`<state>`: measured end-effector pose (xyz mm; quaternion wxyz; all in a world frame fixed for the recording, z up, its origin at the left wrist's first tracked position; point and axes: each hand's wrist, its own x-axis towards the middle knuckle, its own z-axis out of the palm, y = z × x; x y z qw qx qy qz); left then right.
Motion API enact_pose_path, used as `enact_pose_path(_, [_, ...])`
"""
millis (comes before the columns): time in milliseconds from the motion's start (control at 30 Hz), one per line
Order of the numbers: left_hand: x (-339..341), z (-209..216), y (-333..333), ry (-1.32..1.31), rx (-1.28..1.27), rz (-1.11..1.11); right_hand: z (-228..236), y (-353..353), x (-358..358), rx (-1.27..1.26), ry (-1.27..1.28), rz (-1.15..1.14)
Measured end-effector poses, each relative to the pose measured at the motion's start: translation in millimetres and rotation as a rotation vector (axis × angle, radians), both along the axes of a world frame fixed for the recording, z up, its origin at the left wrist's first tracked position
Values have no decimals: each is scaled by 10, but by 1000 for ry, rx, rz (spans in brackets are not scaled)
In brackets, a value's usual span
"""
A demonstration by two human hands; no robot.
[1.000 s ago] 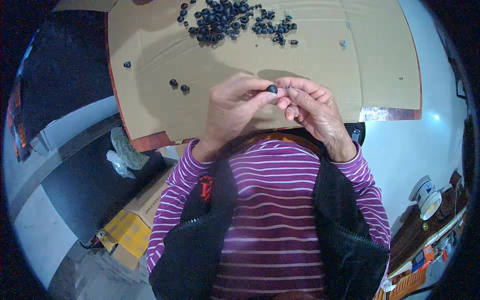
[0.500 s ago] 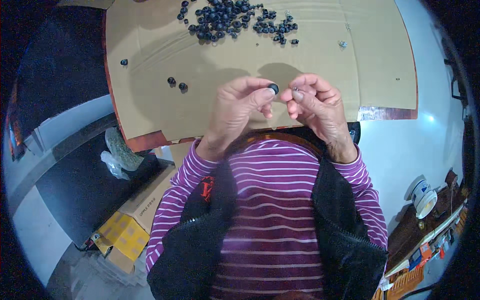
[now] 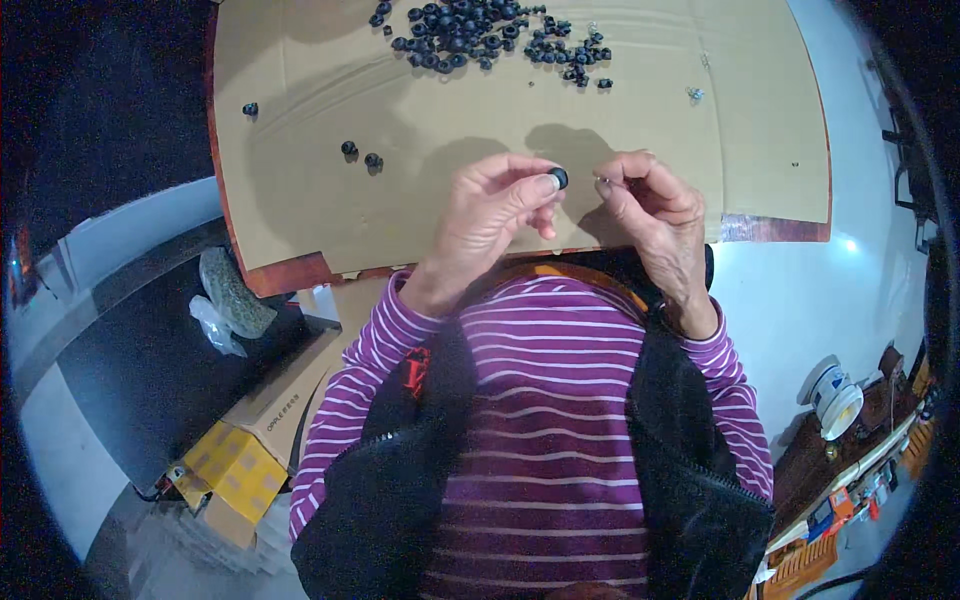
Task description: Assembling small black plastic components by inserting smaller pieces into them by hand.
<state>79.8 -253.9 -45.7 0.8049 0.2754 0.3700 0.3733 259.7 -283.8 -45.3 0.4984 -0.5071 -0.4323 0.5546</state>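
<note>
Between thumb and fingers, my left hand [image 3: 497, 205] pinches a small round black plastic part [image 3: 559, 177], held up over the cardboard. A short way to its right, my right hand [image 3: 660, 205] pinches a tiny shiny metal piece [image 3: 602, 180], too small to name exactly. The two pieces are apart. A large pile of round black parts [image 3: 455, 35] lies at the far side, with a cluster of smaller black pieces [image 3: 575, 55] on its right. Left of my hands rest two black parts, one [image 3: 349, 148] beside the other [image 3: 374, 161].
Cardboard [image 3: 300, 200] covers the table. One black part [image 3: 250, 109] sits near its left edge; small clear or silvery bits [image 3: 695, 94] lie at the right. Below left are an open carton [image 3: 285, 400], a yellow box [image 3: 235, 465] and a plastic bag [image 3: 235, 295]. A white bucket [image 3: 838, 400] stands lower right.
My right hand has drawn away to the right, widening the gap between the hands. My left hand has shifted slightly right with the black part. The view has moved a little.
</note>
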Motion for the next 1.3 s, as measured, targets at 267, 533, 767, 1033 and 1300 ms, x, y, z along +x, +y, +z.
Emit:
enact_pose_path(267, [-58, -60, -13, -142, -63, -60, 157, -39, -69, -17, 98, 22])
enact_pose_path(533, [164, -371, 73, -339, -87, 147, -175, 90, -271, -6, 147, -95])
enact_pose_path(767, [127, -412, 76, -388, -99, 97, -370, 142, -201, -69, 539, 15])
enact_pose_path(1033, [122, -360, 94, -357, -117, 54, -355, 172, -125, -49, 643, -14])
enact_pose_path(1300, [141, -319, 48, -261, -48, 35, -153, 170, -114, 34, 678, -16])
